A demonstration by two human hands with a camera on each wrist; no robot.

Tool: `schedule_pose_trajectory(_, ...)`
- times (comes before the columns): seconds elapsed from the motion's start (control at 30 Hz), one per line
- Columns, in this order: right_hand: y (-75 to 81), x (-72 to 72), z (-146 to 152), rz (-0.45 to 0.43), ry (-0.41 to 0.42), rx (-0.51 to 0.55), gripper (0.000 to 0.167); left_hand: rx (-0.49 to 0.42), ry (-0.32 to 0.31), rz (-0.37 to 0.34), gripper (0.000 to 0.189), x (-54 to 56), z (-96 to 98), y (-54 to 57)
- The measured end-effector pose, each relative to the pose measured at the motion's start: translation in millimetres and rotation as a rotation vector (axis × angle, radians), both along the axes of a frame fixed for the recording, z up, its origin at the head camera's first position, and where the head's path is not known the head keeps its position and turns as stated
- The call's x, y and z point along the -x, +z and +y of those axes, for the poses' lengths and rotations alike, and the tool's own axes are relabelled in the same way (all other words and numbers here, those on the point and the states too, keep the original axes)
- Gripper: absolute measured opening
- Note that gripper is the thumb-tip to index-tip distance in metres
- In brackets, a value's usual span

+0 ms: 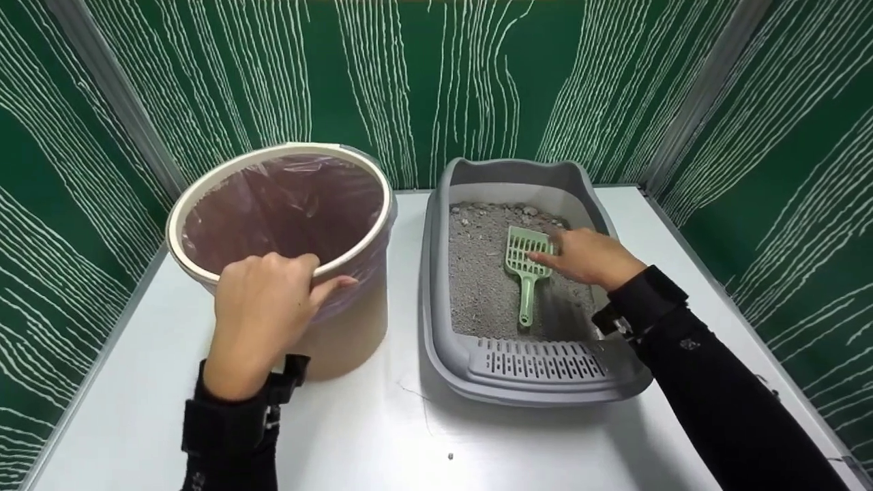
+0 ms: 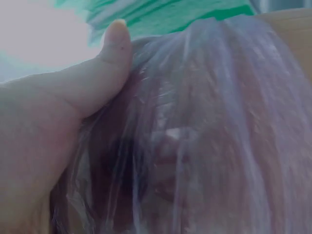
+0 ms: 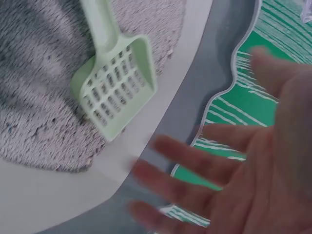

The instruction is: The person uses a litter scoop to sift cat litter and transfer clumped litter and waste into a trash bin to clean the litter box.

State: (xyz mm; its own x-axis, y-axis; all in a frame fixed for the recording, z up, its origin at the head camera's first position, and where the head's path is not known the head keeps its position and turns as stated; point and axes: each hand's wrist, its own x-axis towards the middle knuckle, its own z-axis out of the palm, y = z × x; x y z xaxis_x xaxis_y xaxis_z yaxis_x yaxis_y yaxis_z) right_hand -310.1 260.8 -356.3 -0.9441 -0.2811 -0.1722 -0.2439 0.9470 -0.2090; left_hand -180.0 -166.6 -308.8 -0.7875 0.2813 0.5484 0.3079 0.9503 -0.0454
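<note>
My left hand [image 1: 262, 314] grips the near side of the cream rim of a trash bin [image 1: 379, 213], fingers over the edge and thumb outside. Wrinkled clear plastic liner [image 2: 204, 126] covers the bin's outside beside that thumb in the left wrist view. A light green slotted litter scoop [image 1: 528, 274] lies on grey litter [image 1: 477, 273] inside a grey litter box [image 1: 436, 286]. Over the box's right part hovers my right hand [image 1: 590, 258], its thumb near the scoop's head. In the right wrist view its fingers [image 3: 190, 161] are spread, apart from the scoop [image 3: 108, 53], holding nothing.
Both containers stand on a white table [image 1: 354, 436], the bin left of the litter box. A slotted step [image 1: 539, 361] forms the box's front. One small dark crumb [image 1: 450, 456] lies near the table's front. Green walls [image 1: 470, 82] with white lines enclose the back and sides.
</note>
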Motion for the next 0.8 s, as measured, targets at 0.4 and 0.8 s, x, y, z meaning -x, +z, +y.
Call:
schedule_pose_trajectory(0.4, -13.7, 11.4, -27, -0.218, -0.091, -0.002, 0.043, -0.026, -0.052, 0.118, 0.068, -17.4, 27.5, -10.5)
schedule_pose_trajectory(0.8, -46.1, 29.7, -34, -0.328, -0.138, -0.100, 0.035, -0.066, -0.047, 0.233, 0.072, -11.3, 33.7, -18.8)
